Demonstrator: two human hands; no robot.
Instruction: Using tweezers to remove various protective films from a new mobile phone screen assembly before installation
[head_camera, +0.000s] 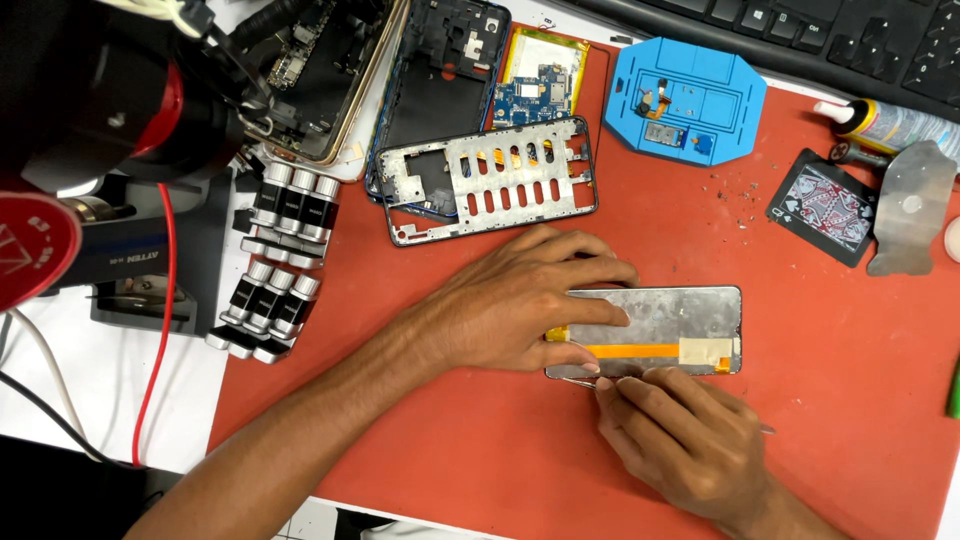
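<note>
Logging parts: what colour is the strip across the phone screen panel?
Orange strip, with a beige tape patch; head view.

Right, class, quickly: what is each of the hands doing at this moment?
Left hand: open, fingers flat on the phone screen panel, holding it down.
Right hand: closed on thin metal tweezers at the panel's near edge.

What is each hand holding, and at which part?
The left hand presses flat on the left end of the phone screen panel, without gripping it. The right hand pinches a thin metal tool near its tip, at the panel's lower edge.
</note>
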